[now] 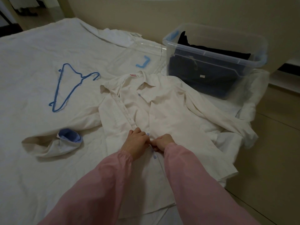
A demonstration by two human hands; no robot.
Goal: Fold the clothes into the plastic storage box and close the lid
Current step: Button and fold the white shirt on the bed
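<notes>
The shirt [170, 114] lies spread face-up on the bed [32, 62], near the open box [227, 30], likely so it can be buttoned before folding. The left hand [136, 143] and right hand [162, 142] meet at its front, fingers curled, each pinching a placket edge by a button.

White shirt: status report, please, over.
Left hand and right hand pinch white shirt placket. Shirt unfolded, flat. Storage box open, dark clothes inside. Nothing blocking.
</notes>
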